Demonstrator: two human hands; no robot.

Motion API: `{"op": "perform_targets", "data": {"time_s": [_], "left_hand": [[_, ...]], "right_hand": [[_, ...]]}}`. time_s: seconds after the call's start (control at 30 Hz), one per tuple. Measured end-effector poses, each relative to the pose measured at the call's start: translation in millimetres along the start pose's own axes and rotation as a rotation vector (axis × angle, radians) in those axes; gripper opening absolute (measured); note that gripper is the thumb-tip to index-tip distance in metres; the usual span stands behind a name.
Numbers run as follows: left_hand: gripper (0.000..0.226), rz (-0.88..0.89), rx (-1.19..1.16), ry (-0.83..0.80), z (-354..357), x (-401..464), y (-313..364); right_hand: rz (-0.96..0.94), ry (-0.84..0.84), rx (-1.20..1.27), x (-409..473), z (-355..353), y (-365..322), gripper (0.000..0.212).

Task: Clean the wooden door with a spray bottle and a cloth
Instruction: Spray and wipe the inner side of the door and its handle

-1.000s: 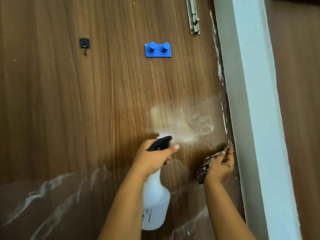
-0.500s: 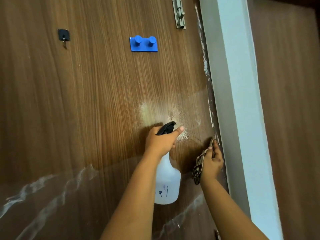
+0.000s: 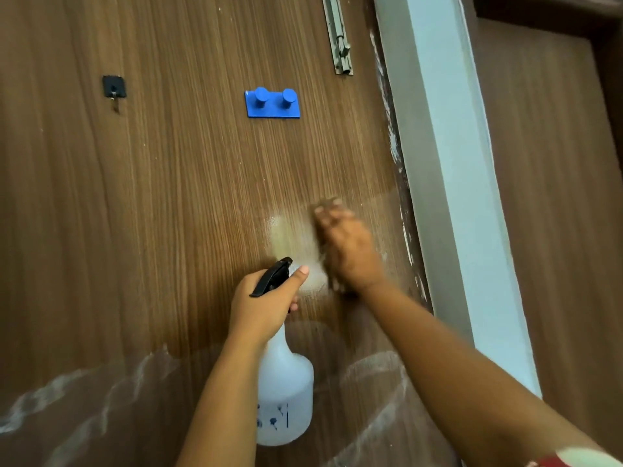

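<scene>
blue 2-peg hook (image 3: 273,104) | black hook (image 3: 114,86) | metal bolt latch (image 3: 340,42)

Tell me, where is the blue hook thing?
In the head view, the blue hook is stuck on the wooden door above both hands, left of the metal bolt.

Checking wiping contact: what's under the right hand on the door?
Under the blurred right hand, only a cloth edge peeks past the fingertips. The rest, and the wooden door beneath, is covered.
</scene>
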State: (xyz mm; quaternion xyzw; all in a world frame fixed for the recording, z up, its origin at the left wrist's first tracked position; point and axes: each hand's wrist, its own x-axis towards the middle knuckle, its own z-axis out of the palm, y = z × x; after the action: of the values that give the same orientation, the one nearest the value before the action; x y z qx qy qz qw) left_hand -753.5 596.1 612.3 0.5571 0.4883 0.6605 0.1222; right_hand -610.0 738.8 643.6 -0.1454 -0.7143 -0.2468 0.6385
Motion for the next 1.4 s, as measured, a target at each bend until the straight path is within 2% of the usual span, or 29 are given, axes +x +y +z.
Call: {"op": "perform_targets", "data": {"time_s": [0.07, 0.13, 0.2, 0.23, 0.3, 0.37, 0.43, 0.5, 0.53, 0.57, 0.7, 0.8, 0.87, 0.93, 0.97, 1.03, 1.1, 1.13, 1.17, 1.2, 1.23, 1.3, 1.4], "left_hand": [[0.032, -0.019, -0.036, -0.002, -8.0, -3.1, -3.1], [0.032, -0.032, -0.056, -0.009, -12.1, -5.8, -4.0], [0.032, -0.030, -0.062, -0.009, -14.7, -7.5, -4.4], [0.030, -0.029, -0.065, -0.005, -15.8, -7.8, -3.8], [0.024, -0.032, -0.088, 0.008, -17.0, -8.2, -0.4], [0.021, -0.034, -0.124, 0.036, -18.2, -8.8, 4.1], [0.020, -0.030, -0.139, 0.076, -19.6, -9.6, 6.5], [0.021, -0.027, -0.124, 0.089, -24.0, -12.8, 7.0], [0.023, -0.028, -0.111, 0.088, -27.8, -15.4, 6.5], [0.026, -0.030, -0.095, 0.081, -31.4, -18.8, 4.9], [0.033, -0.037, -0.035, 0.089, -47.3, -33.6, -2.8], [0.039, -0.060, -0.014, 0.129, -63.8, -39.5, -0.7], [0.042, -0.079, -0.043, 0.170, -72.7, -40.7, 2.0], [0.041, -0.083, -0.052, 0.201, -75.4, -38.5, 4.2], [0.039, -0.075, -0.043, 0.210, -74.8, -37.3, 5.1], [0.035, -0.060, -0.036, 0.232, -72.7, -35.8, 7.1], [0.037, -0.056, -0.060, 0.253, -72.1, -35.9, 9.1], [0.040, -0.059, -0.081, 0.253, -72.8, -37.8, 9.8], [0.046, -0.066, -0.100, 0.243, -73.4, -40.5, 10.3], [0.052, -0.077, -0.113, 0.225, -74.1, -44.2, 9.8], [0.057, -0.087, -0.119, 0.202, -74.0, -46.8, 9.1], [0.060, -0.105, -0.118, 0.167, -74.9, -51.6, 8.2], [0.061, -0.090, -0.096, 0.159, -77.9, -54.0, 7.5]], "right_hand": [[0.328, 0.099, -0.061, 7.7, -21.4, 43.6, 0.056], [0.585, 0.125, -0.122, 8.5, -34.9, 71.7, 0.051], [0.698, 0.131, -0.192, 12.0, -27.8, 62.9, 0.050], [0.677, 0.126, -0.197, 14.4, -18.6, 46.1, 0.050], [0.439, 0.035, -0.167, 13.9, 6.9, -4.1, 0.042], [0.006, -0.142, -0.038, 2.1, 32.4, -54.2, 0.037], [-0.360, -0.305, 0.029, -1.0, 36.1, -74.9, 0.044], [-0.528, -0.370, -0.008, 15.8, 24.8, -58.6, 0.047], [-0.516, -0.341, -0.035, 26.3, 18.4, -47.4, 0.048], [-0.407, -0.277, -0.049, 35.3, 12.7, -32.4, 0.047], [0.402, 0.095, -0.052, 47.9, -17.8, 31.2, 0.047], [0.680, 0.193, -0.120, 43.5, -15.7, 30.9, 0.049], [0.749, 0.265, -0.172, 43.4, 4.0, -3.6, 0.047], [0.544, 0.200, -0.144, 39.9, 26.6, -54.8, 0.041], [0.343, 0.085, -0.095, 34.4, 37.9, -81.6, 0.038], [-0.185, -0.283, -0.065, 16.5, 53.8, -120.2, 0.031], [-0.596, -0.352, -0.069, 4.3, 49.9, -118.3, 0.035], [-0.673, -0.387, -0.120, 1.3, 43.7, -103.0, 0.041], [-0.632, -0.392, -0.282, -0.6, 34.3, -86.2, 0.045], [-0.493, -0.300, -0.447, -1.2, 24.2, -66.6, 0.042], [-0.237, -0.160, -0.577, -2.1, 13.7, -38.3, 0.037], [0.201, -0.009, -0.392, -20.4, -13.5, 14.0, 0.041], [0.677, 0.180, -0.284, -45.6, -29.0, 46.2, 0.046]]}}
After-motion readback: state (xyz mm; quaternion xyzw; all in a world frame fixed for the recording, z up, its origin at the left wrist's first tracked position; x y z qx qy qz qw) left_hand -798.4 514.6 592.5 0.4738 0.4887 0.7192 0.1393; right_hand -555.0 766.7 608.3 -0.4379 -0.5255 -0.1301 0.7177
